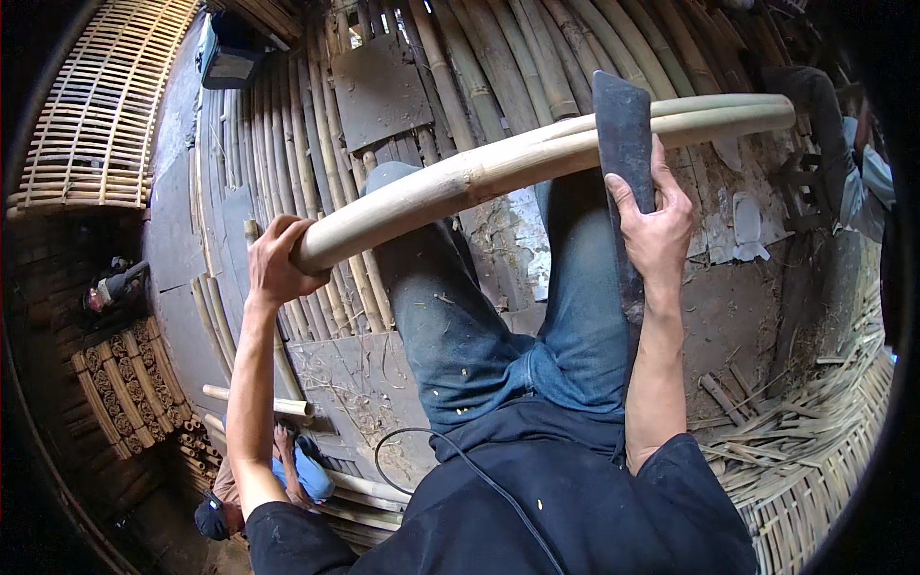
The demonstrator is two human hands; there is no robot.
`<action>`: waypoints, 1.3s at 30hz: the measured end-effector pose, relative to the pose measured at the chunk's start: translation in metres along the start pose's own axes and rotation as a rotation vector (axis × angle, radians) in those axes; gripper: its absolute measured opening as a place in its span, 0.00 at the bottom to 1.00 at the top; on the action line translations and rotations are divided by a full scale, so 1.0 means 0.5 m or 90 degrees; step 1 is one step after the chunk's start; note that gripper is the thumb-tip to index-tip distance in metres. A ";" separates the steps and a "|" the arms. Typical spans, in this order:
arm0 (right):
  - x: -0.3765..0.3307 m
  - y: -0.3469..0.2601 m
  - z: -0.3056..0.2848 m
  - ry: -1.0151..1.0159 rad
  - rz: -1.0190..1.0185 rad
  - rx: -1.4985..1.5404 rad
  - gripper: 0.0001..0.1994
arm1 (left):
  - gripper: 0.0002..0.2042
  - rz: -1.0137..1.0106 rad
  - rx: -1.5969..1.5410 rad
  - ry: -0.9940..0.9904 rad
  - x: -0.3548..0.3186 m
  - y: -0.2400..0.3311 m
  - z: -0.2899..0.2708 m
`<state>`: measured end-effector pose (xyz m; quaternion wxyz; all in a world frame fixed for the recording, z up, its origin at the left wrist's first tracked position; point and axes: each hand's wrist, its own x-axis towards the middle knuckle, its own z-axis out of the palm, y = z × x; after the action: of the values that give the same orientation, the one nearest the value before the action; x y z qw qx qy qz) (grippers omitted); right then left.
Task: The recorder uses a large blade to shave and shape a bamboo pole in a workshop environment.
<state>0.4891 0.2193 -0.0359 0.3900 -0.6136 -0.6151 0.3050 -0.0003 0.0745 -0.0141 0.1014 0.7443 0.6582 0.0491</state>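
Observation:
A pale bamboo pole (412,206) lies slantwise across in front of me, above my knees, its far end reaching up to the right. My left hand (280,259) is wrapped round its near left end. In my right hand (655,225) is a long machete (623,125) with a dark, broad blade. The thumb presses on the blade's face, and the fingers behind it are partly hidden. The blade stands crosswise over the pole; whether it cuts into it I cannot tell. A lengthwise line, like a split, runs along the pole's right part.
Bamboo poles (479,67) cover the floor ahead, with a flat board (383,91) on them. A woven bamboo panel (96,105) stands far left. Split strips (776,450) pile up at right. Another person (287,470) sits lower left; one more (853,163) is at right. A cable (479,470) crosses my shirt.

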 end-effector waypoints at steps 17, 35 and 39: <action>-0.122 -0.129 0.143 -0.290 -0.087 0.008 0.42 | 0.36 -0.183 -0.251 -0.251 0.006 0.026 -0.049; -0.132 -0.102 0.150 -0.239 -0.169 0.075 0.42 | 0.30 -0.231 -0.268 -0.450 0.052 -0.059 -0.031; -0.032 -0.054 0.089 -0.102 -0.053 -0.061 0.39 | 0.31 -0.299 -0.211 -0.515 0.088 -0.068 -0.071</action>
<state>0.4362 0.2065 -0.0374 0.3221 -0.5793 -0.6830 0.3070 -0.0348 0.1251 0.0103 0.4740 0.5094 0.6992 -0.1643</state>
